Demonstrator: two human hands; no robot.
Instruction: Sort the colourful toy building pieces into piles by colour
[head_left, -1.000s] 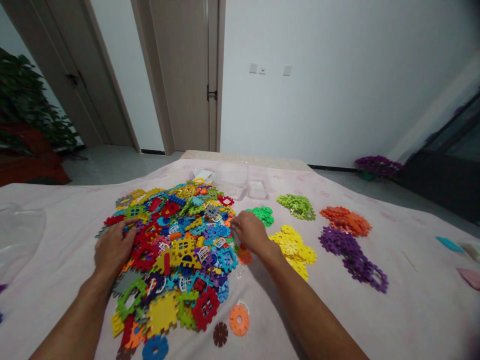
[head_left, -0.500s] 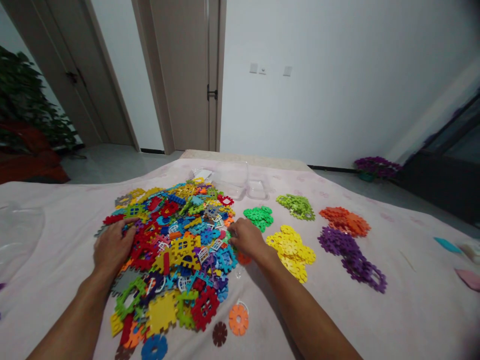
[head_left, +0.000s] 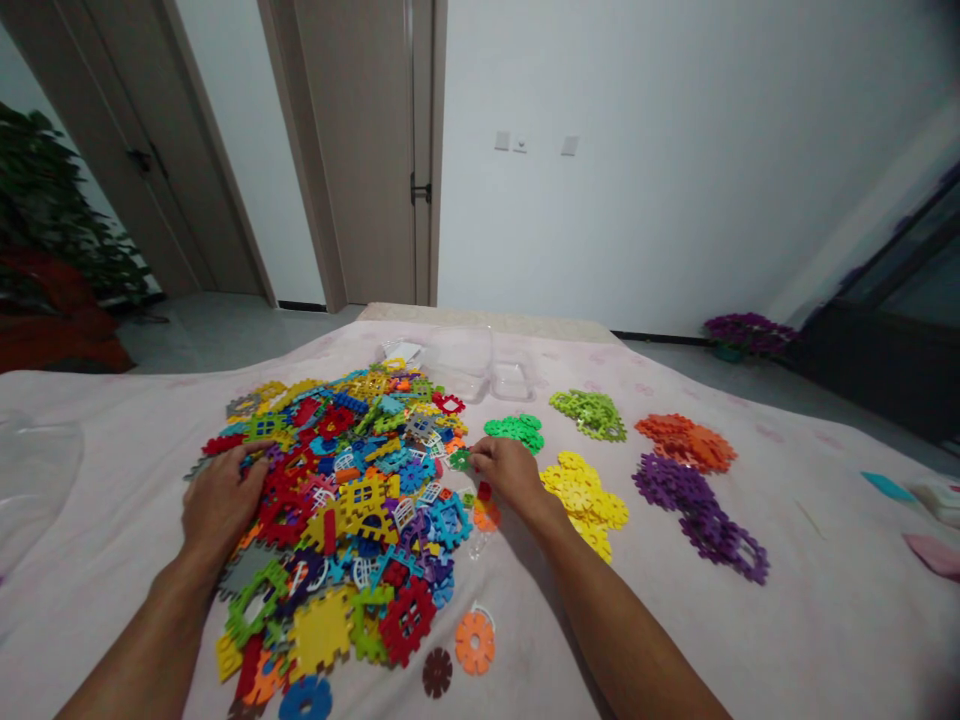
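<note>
A large heap of mixed plastic building pieces [head_left: 364, 505] in many colours spreads in front of me. My left hand [head_left: 223, 500] lies on the heap's left edge, thumb apart from the fingers, holding nothing that I can see. At the heap's right edge, my right hand [head_left: 506, 475] is closed with its fingertips on a green snowflake disc [head_left: 460, 459]. Just past that hand sits a pile of green discs [head_left: 517, 431]. Yellow discs [head_left: 577, 490] are heaped to its right, partly behind my wrist. An orange disc [head_left: 487, 515] lies below the hand.
Lime discs [head_left: 589, 414], orange discs [head_left: 686, 442] and purple discs [head_left: 697, 510] form separate piles on the right. Clear plastic containers [head_left: 512, 380] stand at the back. Another clear container [head_left: 37, 480] is at far left. Loose orange [head_left: 475, 643], brown [head_left: 437, 672] and blue [head_left: 306, 698] discs lie in front.
My right hand has shifted slightly right, away from the heap, with the green disc now showing at its fingertips. A small red piece shows below it. My left hand stays on the heap.
</note>
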